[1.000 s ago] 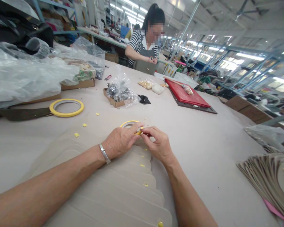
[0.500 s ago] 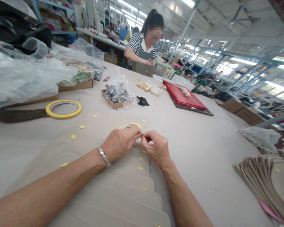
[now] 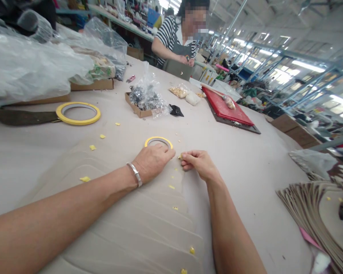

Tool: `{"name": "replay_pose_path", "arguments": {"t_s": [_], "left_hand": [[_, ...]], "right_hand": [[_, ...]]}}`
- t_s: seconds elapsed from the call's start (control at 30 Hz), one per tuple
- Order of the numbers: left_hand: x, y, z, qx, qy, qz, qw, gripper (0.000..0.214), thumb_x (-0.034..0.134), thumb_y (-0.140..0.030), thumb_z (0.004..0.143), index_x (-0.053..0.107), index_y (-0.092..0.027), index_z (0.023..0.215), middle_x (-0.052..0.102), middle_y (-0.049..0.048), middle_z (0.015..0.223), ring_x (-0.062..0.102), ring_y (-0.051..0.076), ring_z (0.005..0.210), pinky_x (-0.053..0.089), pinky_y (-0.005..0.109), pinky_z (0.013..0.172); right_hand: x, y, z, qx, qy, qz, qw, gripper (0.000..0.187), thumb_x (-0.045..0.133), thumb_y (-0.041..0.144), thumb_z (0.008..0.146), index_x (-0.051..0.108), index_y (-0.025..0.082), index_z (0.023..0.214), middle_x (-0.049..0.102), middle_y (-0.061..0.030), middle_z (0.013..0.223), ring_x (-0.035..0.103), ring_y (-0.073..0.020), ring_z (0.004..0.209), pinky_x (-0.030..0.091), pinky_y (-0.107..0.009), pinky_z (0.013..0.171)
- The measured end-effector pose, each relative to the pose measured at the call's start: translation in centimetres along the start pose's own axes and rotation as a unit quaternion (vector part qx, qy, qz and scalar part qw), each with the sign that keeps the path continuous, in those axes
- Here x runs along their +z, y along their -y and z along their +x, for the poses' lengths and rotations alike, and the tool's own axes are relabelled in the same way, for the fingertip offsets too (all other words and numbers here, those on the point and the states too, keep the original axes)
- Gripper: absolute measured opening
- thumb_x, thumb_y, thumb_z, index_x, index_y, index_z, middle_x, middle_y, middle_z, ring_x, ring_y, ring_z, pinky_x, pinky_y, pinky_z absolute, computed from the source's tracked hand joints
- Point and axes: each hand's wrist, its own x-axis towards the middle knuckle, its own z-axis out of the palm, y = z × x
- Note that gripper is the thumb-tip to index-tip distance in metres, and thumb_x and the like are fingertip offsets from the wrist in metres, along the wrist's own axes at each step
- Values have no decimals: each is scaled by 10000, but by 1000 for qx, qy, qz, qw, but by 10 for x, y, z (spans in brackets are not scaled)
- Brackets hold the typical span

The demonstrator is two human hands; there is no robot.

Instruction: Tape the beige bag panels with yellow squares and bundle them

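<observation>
My left hand (image 3: 153, 163), with a bracelet at the wrist, is closed over the near side of a roll of yellow tape (image 3: 159, 139). The hand hides that part of the roll. To its right, my right hand (image 3: 198, 161) pinches a small piece of yellow tape (image 3: 180, 156) with a shiny gold bit at it. Both hands are above the far end of overlapping beige panels (image 3: 125, 224), fanned out toward me. Small yellow tape pieces (image 3: 192, 250) dot their right edges, and others (image 3: 85, 179) lie along the left side.
A larger tape roll (image 3: 78, 121) lies at left. Beyond are a carton of metal parts in plastic (image 3: 143, 112), bags of small gold pieces (image 3: 178, 91) and a red board (image 3: 228, 108). Stacked panels (image 3: 305, 205) stand at right. A co-worker (image 3: 175, 42) holds a dark panel across the table.
My hands have drawn apart, the right moving right with the tape piece. More of the small roll shows beyond my left hand. The camera view has tipped downward.
</observation>
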Motion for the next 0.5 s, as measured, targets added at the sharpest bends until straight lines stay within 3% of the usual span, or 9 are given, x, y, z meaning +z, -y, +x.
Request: {"name": "replay_pose_path", "arguments": {"t_s": [0.1,0.5], "left_hand": [[2,2,2,-8,41,22,999,171,417,-123,906,572,-175,956,606,75,944,540,246,917,397,319,634],[5,3,2,7,33,7,999,166,414,-168,921,580,-166,928,597,83,911,519,243,901,398,326,659]], "right_hand": [[-2,-2,1,4,6,-31,999,100,665,188,727,668,88,730,624,-6,553,558,-58,432,494,-144,449],[13,-2,0,-69,-44,-219,972,96,595,207,692,638,136,644,570,19,492,535,-80,422,425,-151,399]]}}
